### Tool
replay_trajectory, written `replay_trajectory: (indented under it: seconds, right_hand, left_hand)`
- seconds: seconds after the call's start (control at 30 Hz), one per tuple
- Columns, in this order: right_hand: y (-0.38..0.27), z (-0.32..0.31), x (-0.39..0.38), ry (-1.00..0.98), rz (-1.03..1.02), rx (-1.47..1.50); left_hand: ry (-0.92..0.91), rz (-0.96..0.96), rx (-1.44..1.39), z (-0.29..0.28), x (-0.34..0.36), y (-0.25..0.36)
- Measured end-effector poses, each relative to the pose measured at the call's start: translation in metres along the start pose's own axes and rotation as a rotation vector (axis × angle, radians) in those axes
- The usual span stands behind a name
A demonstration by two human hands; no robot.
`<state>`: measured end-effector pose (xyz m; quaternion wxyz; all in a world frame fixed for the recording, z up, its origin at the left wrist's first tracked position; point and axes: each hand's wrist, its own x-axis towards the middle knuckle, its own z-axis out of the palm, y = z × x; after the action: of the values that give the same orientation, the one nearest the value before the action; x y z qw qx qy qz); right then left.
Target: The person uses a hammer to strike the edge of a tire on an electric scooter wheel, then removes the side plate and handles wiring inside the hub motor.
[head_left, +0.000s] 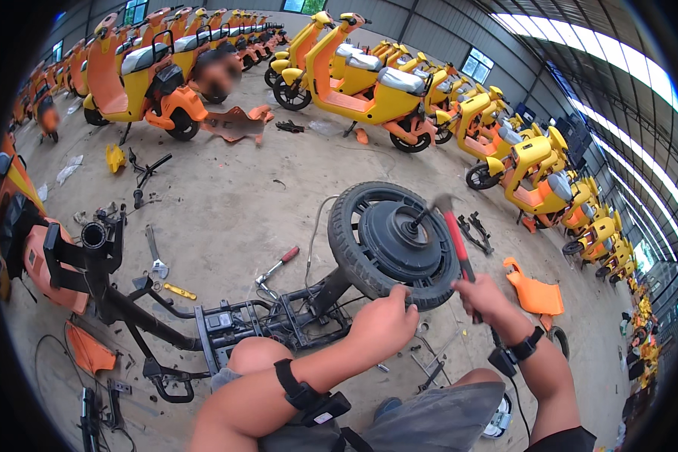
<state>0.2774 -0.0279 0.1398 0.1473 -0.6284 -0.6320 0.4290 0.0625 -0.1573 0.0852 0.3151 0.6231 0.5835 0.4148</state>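
A black scooter wheel (388, 241) with a thick hub and a stub of axle stands tilted at the end of a bare black scooter frame (233, 320). My right hand (484, 297) is closed round the handle of a hammer (458, 245) with a red and black grip. The metal hammer head is up beside the axle; whether it touches is unclear. My left hand (384, 325) is at the tyre's near edge, fingers curled against it, and their undersides are hidden. Black straps circle both my forearms.
An adjustable wrench (155, 252), a yellow tool (179, 291) and a red-handled ratchet (279, 265) lie left of the wheel. Orange panels (536, 290) and black parts are scattered over the concrete floor. Rows of yellow and orange scooters (361, 83) stand behind and rightward.
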Motion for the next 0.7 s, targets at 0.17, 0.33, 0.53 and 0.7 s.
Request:
replay_trajectory:
  seconds: [0.17,0.33,0.53,0.7]
  right_hand:
    - [0.014,-0.046,-0.045,0.294,-0.140,0.169]
    - [0.023,-0.037,-0.041,0.218,-0.331,0.579]
    - [0.019,-0.023,-0.037,0.213,-0.154,0.494]
    - [-0.062,-0.073,-0.030,0.398,-0.363,0.268]
  left_hand:
    - [-0.050,0.004,-0.004,-0.001,-0.006,-0.001]
    - [-0.013,0.058,0.020,0.005,0.006,-0.001]
    - [0.002,0.113,0.073,0.022,0.015,0.002]
    - [0.040,0.071,0.068,0.017,0.020,-0.001]
